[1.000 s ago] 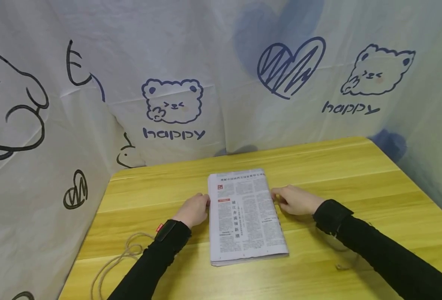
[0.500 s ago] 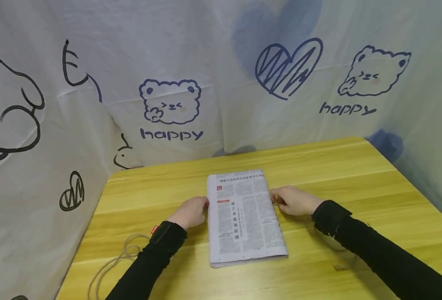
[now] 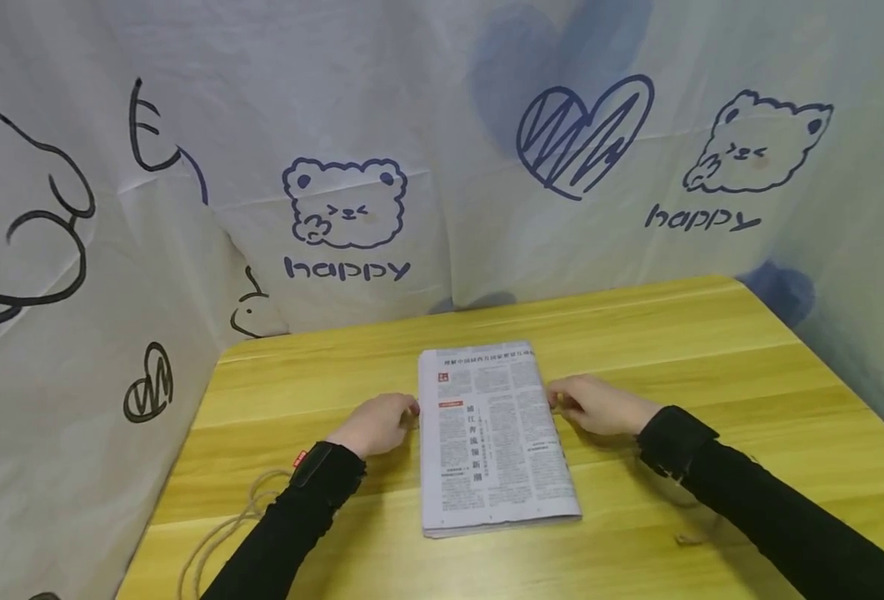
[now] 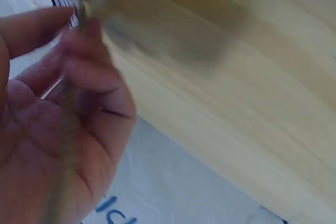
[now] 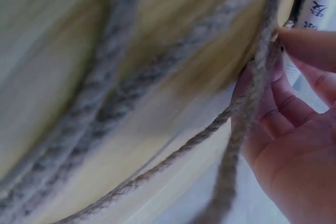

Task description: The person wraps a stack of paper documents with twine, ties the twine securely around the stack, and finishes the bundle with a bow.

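Observation:
A folded newspaper (image 3: 497,446) lies flat on the yellow wood-grain table (image 3: 681,333), between the two hands. At its left edge my left hand (image 3: 374,425) curls its fingers round a thin twine rope (image 4: 65,166), which runs down across the palm in the left wrist view. Beside the opposite edge, my right hand (image 3: 599,406) pinches the rope (image 5: 228,171) between thumb and fingers. Several strands of it cross the right wrist view. The part of the rope between the hands is hidden by the newspaper.
A loose loop of the rope (image 3: 220,533) lies on the table by the left sleeve. A frayed rope end (image 3: 687,540) rests near the right sleeve. White cloth (image 3: 456,167) with drawn bears and hearts surrounds the table's back and sides.
My left hand has drawn slightly left and toward the body. The right hand and the newspaper stay nearly in place; the head view shifts a little.

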Available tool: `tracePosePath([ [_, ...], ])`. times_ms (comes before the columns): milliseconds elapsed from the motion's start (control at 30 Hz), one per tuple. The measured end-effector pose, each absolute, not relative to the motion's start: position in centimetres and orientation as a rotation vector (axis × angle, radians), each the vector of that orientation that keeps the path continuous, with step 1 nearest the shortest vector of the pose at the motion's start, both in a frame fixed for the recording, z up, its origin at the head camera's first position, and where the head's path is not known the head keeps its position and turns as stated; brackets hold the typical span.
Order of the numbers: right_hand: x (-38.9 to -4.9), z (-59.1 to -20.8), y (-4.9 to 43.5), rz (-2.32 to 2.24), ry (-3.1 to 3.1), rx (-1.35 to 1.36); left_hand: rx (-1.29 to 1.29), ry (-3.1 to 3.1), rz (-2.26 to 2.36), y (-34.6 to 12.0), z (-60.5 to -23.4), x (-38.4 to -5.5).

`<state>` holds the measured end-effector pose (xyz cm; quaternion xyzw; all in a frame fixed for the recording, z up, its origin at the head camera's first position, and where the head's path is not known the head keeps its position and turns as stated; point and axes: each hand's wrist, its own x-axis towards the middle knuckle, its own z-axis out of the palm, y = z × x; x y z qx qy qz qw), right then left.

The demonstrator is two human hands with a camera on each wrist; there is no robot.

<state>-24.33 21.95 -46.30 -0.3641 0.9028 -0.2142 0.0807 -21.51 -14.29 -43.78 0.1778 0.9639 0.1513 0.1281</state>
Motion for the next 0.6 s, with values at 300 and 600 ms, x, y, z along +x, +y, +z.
tracePosePath([
  [300, -22.3, -44.4, 25.2, -0.767, 2.819, -0.933, 0.52, 2.87, 0.504, -19.5, -41.6, -19.4],
  [600, -19.8, -43.6, 31.3, -0.605, 2.861, -0.695, 0.332, 2.661, 0.505, -26.1, -40.0, -16.7],
])
